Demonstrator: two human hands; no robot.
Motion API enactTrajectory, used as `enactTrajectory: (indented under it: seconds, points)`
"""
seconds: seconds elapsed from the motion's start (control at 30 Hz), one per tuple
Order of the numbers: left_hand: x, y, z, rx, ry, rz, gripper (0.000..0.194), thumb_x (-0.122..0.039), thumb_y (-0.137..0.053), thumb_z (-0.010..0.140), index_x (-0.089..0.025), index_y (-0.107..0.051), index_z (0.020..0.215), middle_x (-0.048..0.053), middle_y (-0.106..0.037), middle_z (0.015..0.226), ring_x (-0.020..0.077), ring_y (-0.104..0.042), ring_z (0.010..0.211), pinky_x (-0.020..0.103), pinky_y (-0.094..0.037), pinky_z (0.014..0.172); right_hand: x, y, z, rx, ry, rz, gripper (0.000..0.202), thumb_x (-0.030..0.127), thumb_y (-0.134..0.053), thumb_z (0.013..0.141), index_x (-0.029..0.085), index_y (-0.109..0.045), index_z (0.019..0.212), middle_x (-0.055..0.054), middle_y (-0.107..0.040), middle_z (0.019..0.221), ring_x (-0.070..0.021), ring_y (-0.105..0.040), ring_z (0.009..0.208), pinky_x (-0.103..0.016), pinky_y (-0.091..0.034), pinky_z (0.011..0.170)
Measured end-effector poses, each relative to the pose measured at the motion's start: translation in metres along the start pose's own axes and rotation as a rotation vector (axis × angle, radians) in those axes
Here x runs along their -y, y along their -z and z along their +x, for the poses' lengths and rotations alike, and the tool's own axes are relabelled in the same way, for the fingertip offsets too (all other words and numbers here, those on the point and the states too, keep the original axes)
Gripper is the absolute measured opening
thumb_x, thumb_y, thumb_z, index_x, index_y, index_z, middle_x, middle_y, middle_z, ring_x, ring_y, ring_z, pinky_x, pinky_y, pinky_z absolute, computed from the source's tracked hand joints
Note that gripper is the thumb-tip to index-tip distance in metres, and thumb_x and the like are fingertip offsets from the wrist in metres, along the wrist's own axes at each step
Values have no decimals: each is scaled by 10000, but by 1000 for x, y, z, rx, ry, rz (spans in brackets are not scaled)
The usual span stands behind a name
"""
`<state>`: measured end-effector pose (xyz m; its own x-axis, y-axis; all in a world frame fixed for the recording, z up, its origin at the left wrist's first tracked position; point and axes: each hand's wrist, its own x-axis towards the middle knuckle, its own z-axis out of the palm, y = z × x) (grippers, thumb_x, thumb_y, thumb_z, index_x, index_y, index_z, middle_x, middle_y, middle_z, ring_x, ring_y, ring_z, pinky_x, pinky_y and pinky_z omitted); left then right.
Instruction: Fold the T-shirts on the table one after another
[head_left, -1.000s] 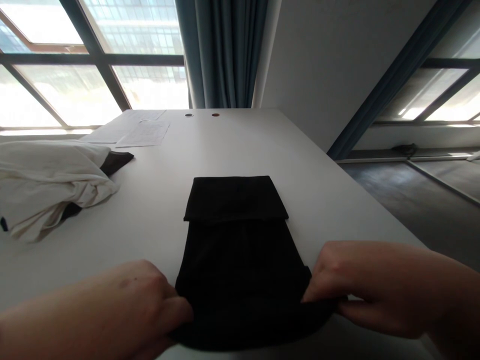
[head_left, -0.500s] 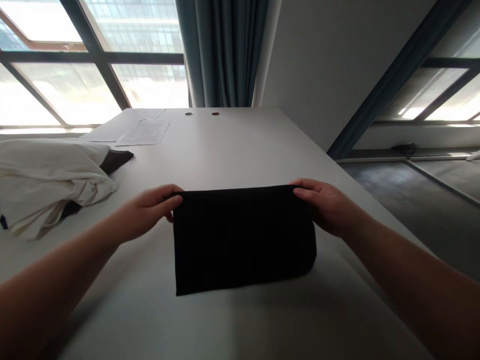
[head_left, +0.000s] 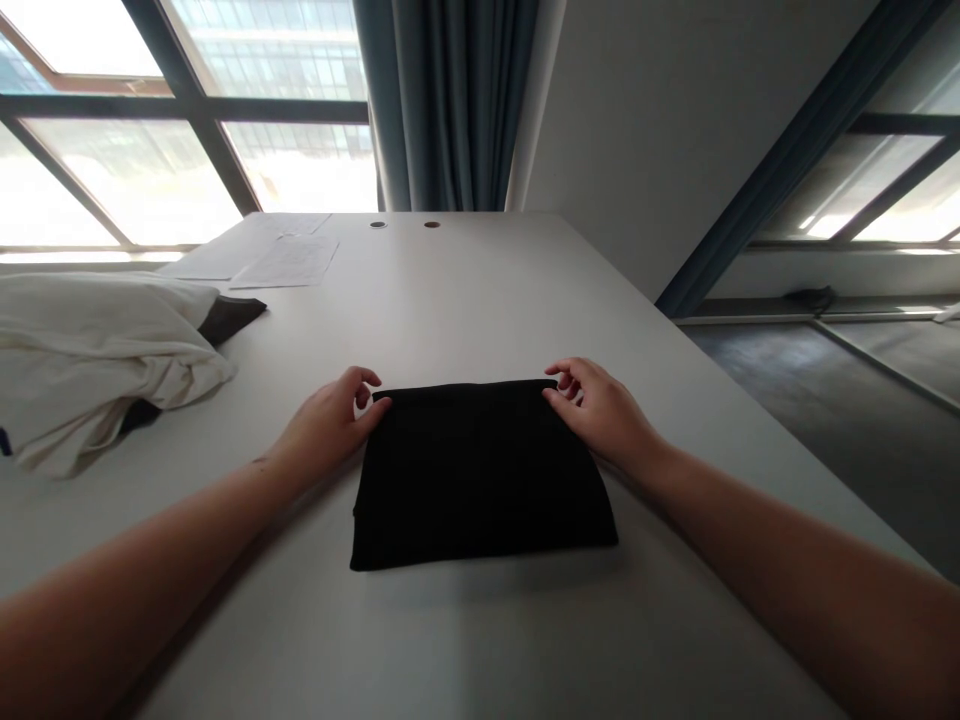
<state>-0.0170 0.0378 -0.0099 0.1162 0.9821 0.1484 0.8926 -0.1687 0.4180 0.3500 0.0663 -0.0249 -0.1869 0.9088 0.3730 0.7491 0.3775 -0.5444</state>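
A black folded cloth (head_left: 484, 475) lies on the white table in front of me, its far edge nearly straight and its near edge wider. At its far left corner is my left hand (head_left: 330, 415), with the thumb resting on the cloth and the index finger raised apart from it. My right hand (head_left: 600, 410) is at the far right corner in much the same pose, thumb touching the cloth and index finger lifted off. The other fingers of both hands are curled and partly hidden.
To the left, a crumpled white garment (head_left: 112, 350) with dark parts lies on the white table (head_left: 480, 320). Paper sheets (head_left: 285, 262) lie at the far left, near two round holes in the tabletop. A blue curtain (head_left: 450, 110) hangs behind.
The black cloth has come down from being held up and now lies on the table. Both hands have moved inward, and their index fingers have parted from the thumbs.
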Motion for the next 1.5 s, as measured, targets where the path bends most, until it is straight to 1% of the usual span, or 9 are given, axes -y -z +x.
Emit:
enactTrajectory:
  seconds: [0.07,0.17,0.27,0.37,0.5,0.83,1.0,1.2,1.5]
  points:
    - [-17,4,-15,-97,-118,62,353,-493,-496,993,-206,-633,1149,80,-678,1041,276,-642,985,449,-513,947,17,8,-9,-83,221,-79,228,313,-582,936,192,-708,1083,-96,-698,1046,-239,-668,987,-419,-547,932]
    - [-48,4,-46,-136,-325,81,386,-455,-440,1046,-211,-649,1262,125,-641,1323,307,-592,1237,500,-460,1111,47,15,-29,-74,470,-147,258,277,-565,975,220,-726,1169,-109,-685,1278,-289,-606,1274,-538,-433,1179]
    - [-65,-9,-64,-57,-519,104,538,-449,-449,1055,-193,-500,1526,146,-464,1613,338,-416,1494,529,-360,1233,62,7,-43,87,541,-175,419,320,-548,1013,224,-643,1410,-108,-584,1501,-300,-483,1460,-573,-334,1272]
    - [-60,-28,-61,44,-609,155,657,-464,-470,1056,-182,-354,1638,145,-317,1713,334,-264,1592,546,-277,1287,56,-8,-42,292,499,-180,576,427,-504,1050,216,-479,1585,-112,-476,1614,-292,-422,1521,-564,-345,1274]
    - [-47,-39,-50,102,-581,184,713,-484,-514,1046,-244,-285,1677,106,-243,1745,316,-218,1611,543,-267,1295,42,-19,-32,403,412,-192,704,560,-478,1049,198,-381,1645,-118,-350,1687,-290,-343,1570,-550,-317,1293]
    - [-46,-39,-52,21,-415,262,662,-553,-506,1045,-285,-396,1641,133,-270,1731,414,-229,1590,613,-333,1243,38,-22,-32,368,242,-361,741,605,-364,1066,168,-341,1665,-126,-289,1709,-294,-264,1602,-538,-265,1315]
    - [-48,-36,-51,-32,-357,299,622,-564,-471,1052,-228,-506,1574,170,-379,1677,416,-346,1546,609,-387,1206,32,-22,-30,316,154,-439,826,683,-390,1029,112,-414,1624,-188,-330,1685,-340,-293,1585,-561,-283,1299]
    - [-52,-34,-51,-77,-331,301,517,-522,-502,1040,-195,-623,1422,162,-489,1611,394,-433,1499,604,-441,1152,22,-25,-30,241,179,-438,786,667,-418,1023,120,-484,1583,-216,-437,1614,-369,-399,1522,-580,-337,1264]
    - [-51,-34,-49,-77,-316,273,370,-468,-505,1051,-210,-641,1278,131,-505,1606,344,-398,1529,636,-306,1243,16,-24,-25,203,154,-355,673,592,-464,1026,171,-526,1548,-171,-502,1570,-342,-456,1479,-560,-350,1261]
